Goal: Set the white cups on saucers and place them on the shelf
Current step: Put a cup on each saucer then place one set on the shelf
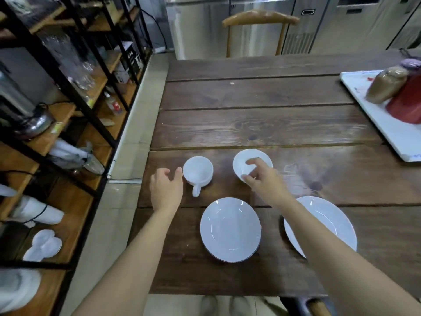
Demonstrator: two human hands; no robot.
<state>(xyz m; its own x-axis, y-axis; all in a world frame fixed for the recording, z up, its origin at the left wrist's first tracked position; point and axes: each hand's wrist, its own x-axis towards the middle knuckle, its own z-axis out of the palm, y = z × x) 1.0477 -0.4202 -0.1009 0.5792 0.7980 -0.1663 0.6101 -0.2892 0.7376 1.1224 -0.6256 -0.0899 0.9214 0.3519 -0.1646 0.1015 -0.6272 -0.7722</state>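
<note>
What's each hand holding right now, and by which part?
Left hand: nothing, open beside the left cup, thumb at its rim. Right hand: fingers curled over the right cup at its near rim; a closed grip cannot be told.

A commercial kitchen: steel refrigerators [296, 26] behind, open shelf [75, 92] stocked with glassware [84, 74].

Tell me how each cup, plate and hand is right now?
Left cup: upright on the table, empty, handle toward the person.
Right cup: on the table, right hand on its rim.
Left saucer: flat, bare.
Right saucer: flat, bare, partly under the forearm.
Left hand: open, beside the left cup.
Right hand: fingers closing on the right cup.
</note>
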